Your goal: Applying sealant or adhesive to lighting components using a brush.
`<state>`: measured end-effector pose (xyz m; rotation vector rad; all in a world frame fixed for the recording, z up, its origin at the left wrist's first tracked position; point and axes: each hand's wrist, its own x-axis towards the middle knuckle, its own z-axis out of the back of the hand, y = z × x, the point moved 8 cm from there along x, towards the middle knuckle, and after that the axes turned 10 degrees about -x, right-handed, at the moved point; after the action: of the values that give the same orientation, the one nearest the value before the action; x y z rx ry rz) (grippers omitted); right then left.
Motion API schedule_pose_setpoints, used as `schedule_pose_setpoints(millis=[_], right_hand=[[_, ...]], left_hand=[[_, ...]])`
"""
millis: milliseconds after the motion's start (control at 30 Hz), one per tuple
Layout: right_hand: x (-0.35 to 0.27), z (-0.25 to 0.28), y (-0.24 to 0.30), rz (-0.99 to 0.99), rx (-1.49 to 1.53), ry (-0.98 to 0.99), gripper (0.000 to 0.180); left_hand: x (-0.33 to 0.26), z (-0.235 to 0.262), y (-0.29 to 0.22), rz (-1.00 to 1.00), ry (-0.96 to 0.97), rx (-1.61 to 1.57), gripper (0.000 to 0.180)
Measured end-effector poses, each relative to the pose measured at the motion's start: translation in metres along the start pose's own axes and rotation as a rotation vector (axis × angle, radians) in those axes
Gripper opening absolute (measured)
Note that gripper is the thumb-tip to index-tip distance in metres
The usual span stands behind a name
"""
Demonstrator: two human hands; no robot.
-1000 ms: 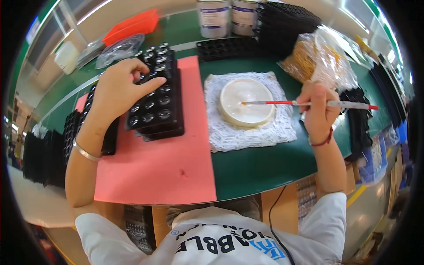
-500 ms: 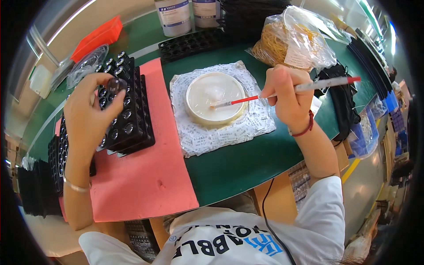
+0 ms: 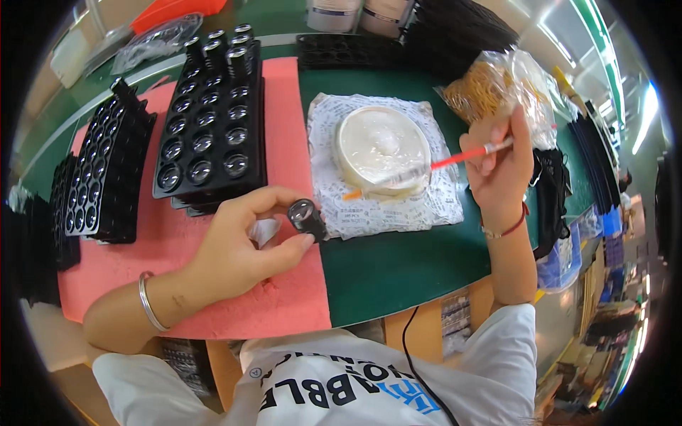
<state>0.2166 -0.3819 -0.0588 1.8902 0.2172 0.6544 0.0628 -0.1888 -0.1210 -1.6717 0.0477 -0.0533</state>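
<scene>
- Green worktop (image 3: pixel 398 273) carried everything in the head view, a pink mat (image 3: pixel 284 106) covering much of its left half to the near edge.
- Near that edge, the left hand (image 3: pixel 238 245) pinched a black cylinder (image 3: pixel 305 217) between thumb and fingers, its glassy end tipped upward.
- Toward the right edge, the right hand (image 3: pixel 504 160) had its fingers pressed together around a brush (image 3: pixel 462 155), which slanted across a pale round dish (image 3: pixel 343 153) on a printed pad (image 3: pixel 440 206).
- Work looked partway along: tall pieces (image 3: pixel 237 64) stood raised at the large tray's (image 3: pixel 238 188) far end, while nearer rows sat low; one piece was out, in hand. Which were finished could not be told.
- Blur hid whether the brush tip touched the dish; a whitish scrap (image 3: pixel 264 231) behind the left thumb was hard to identify; the cans (image 3: pixel 332 15) along the far edge were cut off.
</scene>
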Motion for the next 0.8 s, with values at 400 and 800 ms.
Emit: schedule_pose_setpoints(millis=[400, 800], right_hand=[[-0.015, -0.021, 0.003, 0.110, -0.091, 0.175, 0.038], [-0.016, -0.018, 0.013, 0.287, -0.270, 0.173, 0.035]], left_hand=[[-0.002, 0.011, 0.009, 0.125, -0.082, -0.101, 0.026], [-0.001, 0.007, 0.005, 0.033, -0.059, -0.123, 0.026]])
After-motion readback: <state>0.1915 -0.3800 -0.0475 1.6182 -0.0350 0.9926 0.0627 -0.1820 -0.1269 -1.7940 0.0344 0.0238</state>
